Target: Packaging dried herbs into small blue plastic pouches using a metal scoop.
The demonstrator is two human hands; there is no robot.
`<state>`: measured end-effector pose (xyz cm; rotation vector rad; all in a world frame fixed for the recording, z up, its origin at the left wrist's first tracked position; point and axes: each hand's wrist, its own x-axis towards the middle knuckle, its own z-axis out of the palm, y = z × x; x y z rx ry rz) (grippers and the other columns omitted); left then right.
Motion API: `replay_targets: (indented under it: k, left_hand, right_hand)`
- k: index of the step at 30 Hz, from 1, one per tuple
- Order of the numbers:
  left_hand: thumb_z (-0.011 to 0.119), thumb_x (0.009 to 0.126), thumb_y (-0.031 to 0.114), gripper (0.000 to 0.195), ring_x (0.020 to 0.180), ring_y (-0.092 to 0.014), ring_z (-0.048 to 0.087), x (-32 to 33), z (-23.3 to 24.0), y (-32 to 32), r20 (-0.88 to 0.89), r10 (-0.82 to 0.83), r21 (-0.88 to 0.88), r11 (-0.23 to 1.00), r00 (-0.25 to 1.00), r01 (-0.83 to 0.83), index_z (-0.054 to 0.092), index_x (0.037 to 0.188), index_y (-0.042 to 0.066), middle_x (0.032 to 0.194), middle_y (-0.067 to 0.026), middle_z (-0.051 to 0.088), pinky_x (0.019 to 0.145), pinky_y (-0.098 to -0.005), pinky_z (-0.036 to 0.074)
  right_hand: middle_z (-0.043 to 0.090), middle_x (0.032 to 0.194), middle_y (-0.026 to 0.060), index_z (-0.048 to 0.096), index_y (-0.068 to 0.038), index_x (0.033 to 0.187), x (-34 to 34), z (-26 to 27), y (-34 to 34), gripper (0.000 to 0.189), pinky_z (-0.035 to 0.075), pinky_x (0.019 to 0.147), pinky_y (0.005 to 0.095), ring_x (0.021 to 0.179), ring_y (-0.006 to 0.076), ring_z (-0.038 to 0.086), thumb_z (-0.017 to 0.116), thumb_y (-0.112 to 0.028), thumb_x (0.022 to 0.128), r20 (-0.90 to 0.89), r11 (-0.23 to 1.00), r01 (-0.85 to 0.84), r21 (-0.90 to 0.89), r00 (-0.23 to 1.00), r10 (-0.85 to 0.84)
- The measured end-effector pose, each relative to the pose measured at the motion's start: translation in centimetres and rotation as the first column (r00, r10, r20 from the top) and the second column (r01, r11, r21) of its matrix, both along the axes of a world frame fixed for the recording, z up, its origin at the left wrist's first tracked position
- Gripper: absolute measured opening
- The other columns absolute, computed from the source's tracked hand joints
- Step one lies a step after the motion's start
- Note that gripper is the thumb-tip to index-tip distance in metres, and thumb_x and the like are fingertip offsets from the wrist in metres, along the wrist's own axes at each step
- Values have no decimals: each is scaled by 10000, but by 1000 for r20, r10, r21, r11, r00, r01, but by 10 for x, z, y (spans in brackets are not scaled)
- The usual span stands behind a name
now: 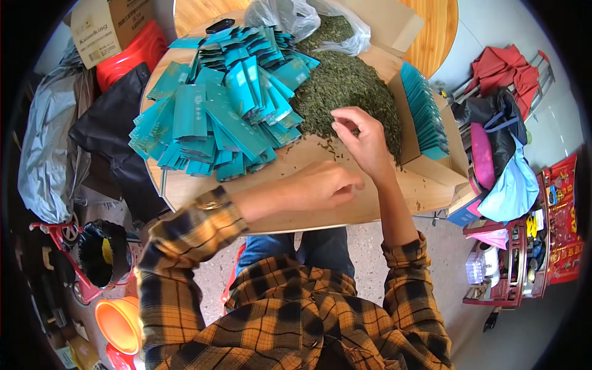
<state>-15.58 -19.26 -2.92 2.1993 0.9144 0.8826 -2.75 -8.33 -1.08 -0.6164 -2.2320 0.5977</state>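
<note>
My left hand (323, 186) reaches across the bare front of the wooden table (296, 217), back upward and fingers curled down. It is slightly blurred, and its palm is hidden. Over the near edge of a heap of dried tea leaves (347, 88) hovers my right hand (363, 138). Its thumb and forefinger bend toward each other with a small gap, and no object shows between them. Many flat teal packets (236, 127) lie in a loose pile left of the tea. To the right, a cardboard box (434, 171) holds a tight row of upright teal packets (423, 111).
A clear plastic bag (340, 46) with tea leaves lies at the back, beside cardboard box flaps (388, 23). A small black object (220, 26) sits behind the packets. On the floor at left are a black-lined bin (101, 254) and an orange bucket (118, 323). Shelves (508, 268) stand right.
</note>
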Motion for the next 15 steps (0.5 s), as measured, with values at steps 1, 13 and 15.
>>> replay_targets:
  k: [1, 13, 15]
  left_hand:
    - [640, 827, 99, 162, 661, -319, 628, 4, -8, 7, 107, 60, 76, 995, 992, -68, 635, 972, 26, 739, -130, 643, 601, -403, 487]
    - [619, 825, 96, 75, 613, -322, 620, 0, -52, 22, 165, 236, 349, 894, 958, -280, 619, 890, 60, 696, -132, 628, 553, -434, 500]
    - [621, 822, 100, 74, 609, -322, 617, 0, -53, 23, 166, 240, 340, 897, 957, -284, 612, 885, 63, 697, -126, 627, 551, -436, 502]
  right_hand:
    - [662, 933, 91, 649, -13, 1035, -12, 2, 5, 209, 516, 718, 270, 803, 149, 636, 670, 10, 829, 22, 1000, -18, -16, 1000, 19]
    - [679, 878, 70, 635, 4, 1116, -104, -25, 64, 267, 502, 730, 264, 799, 108, 618, 678, -76, 865, 88, 972, -21, -232, 995, 42]
    - [669, 856, 52, 634, -4, 1117, -106, -30, 71, 259, 487, 707, 249, 775, 94, 600, 668, -59, 866, 68, 954, -69, -291, 993, 92]
